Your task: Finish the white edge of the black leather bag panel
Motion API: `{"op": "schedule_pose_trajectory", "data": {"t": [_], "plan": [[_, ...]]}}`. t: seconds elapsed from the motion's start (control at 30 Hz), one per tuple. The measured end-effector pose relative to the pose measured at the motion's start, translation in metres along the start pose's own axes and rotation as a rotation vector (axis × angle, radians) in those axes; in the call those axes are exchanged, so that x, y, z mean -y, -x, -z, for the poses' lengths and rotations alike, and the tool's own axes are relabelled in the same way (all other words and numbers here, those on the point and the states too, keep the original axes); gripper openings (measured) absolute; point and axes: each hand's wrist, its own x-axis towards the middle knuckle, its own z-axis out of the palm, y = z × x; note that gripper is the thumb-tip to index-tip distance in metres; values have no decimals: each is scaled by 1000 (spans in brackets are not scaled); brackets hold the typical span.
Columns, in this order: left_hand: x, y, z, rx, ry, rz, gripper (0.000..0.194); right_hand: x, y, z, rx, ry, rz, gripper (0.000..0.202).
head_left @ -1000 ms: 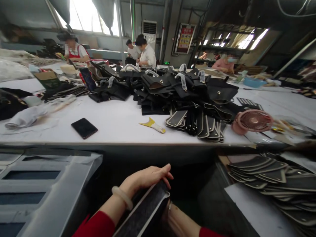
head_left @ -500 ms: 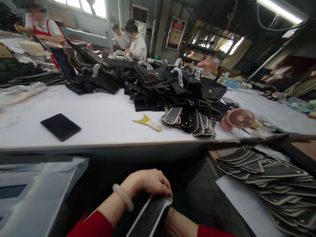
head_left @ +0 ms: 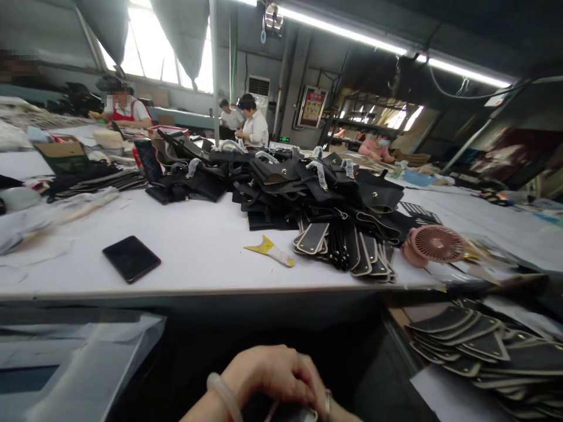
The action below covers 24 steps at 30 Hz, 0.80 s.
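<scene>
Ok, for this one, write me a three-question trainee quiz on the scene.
1. Multiple choice: on the white tabletop, what lies between the dark flat device and the pink fan?
a) scissors
b) yellow-and-white tool
c) mug

2. True or false: the white bangle is on the person's right wrist.

3. Fill in: beneath the left hand is a dark piece with a ___ edge.

Key: 1 b; 2 false, it is on the left; 3 pale.

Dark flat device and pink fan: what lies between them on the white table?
Head view: a yellow-and-white tool, then pale-edged black pieces nearer the fan.
</scene>
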Motion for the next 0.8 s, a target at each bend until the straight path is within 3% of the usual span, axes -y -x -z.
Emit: {"op": "schedule_pose_trajectory", "data": {"t": [0.1, 0.17, 0.23, 0.3, 0.4, 0.47, 0.6, 0.8], "plan": [[1, -2, -2, -4, 9, 47, 36, 18, -18, 46, -338, 198, 5, 35], [2, -2, -3, -32, 13, 67, 34, 37, -41, 79, -429, 313, 104, 34], [1, 0, -3, -75, 19, 74, 32, 57, -74, 105, -445, 422, 186, 20], [1, 2, -4, -106, 37, 81, 32, 74, -110, 122, -443, 516, 171, 23], [1, 5, -4, -127, 85, 66, 29, 86, -151, 126, -415, 595, 66, 28], [3, 5, -5, -148, 111, 39, 25, 86, -162, 120, -380, 608, 27, 28], [5, 6, -9, -209, 123, -13, 21, 79, -139, 114, -270, 537, 19, 31], [-8, 17, -19, -459, 6, -102, 12, 50, -25, 149, -16, 197, -31, 23]]}}
